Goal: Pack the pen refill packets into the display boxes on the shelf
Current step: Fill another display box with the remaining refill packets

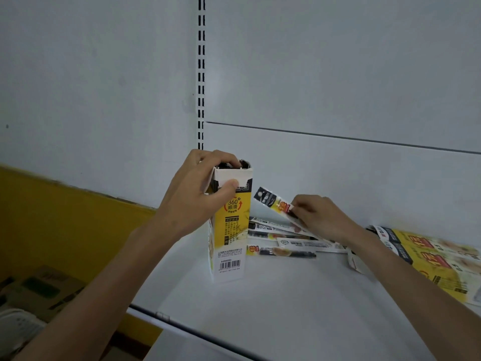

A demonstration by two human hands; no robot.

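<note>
A tall yellow and white display box [230, 238] stands upright on the white shelf [286, 295], its top open with dark refill packets showing inside. My left hand [200, 194] grips the box near its top, thumb on the front and fingers curled over the rim. To the right, my right hand [317, 217] pinches one pen refill packet [273, 200], lifted and tilted towards the box. Under it lies a loose pile of refill packets [283, 238] on the shelf.
Flat yellow display boxes [429, 259] lie at the shelf's right side. The white back panel with a slotted upright [201, 74] rises behind. Cardboard cartons [41, 290] sit on the floor at lower left, beside a yellow wall [65, 217].
</note>
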